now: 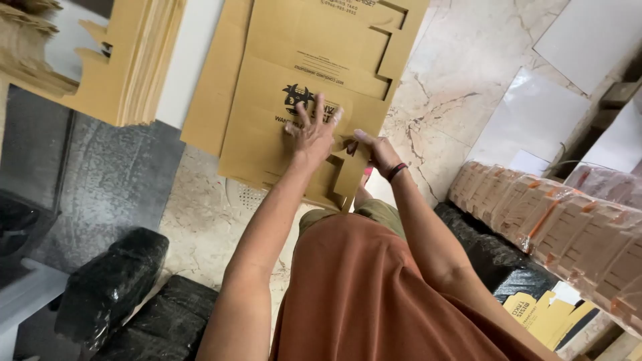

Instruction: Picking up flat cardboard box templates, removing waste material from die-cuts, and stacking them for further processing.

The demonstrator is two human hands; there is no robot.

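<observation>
A flat, die-cut brown cardboard box blank (294, 73) with a black printed emblem lies on the marble floor (455, 87) in front of me. My left hand (313, 130) presses flat on it with fingers spread, just below the emblem. My right hand (376, 150) pinches a cut flap (351, 175) at the blank's near edge and bends it upward. A dark band sits on my right wrist. My orange garment fills the lower middle of the view.
A stack of more brown cardboard blanks (130, 60) leans at the upper left. Black plastic-wrapped bundles (114, 284) lie at lower left and under my right arm. Clear-wrapped packs of folded cartons (568, 220) lie at right. White sheets (588, 33) rest at upper right.
</observation>
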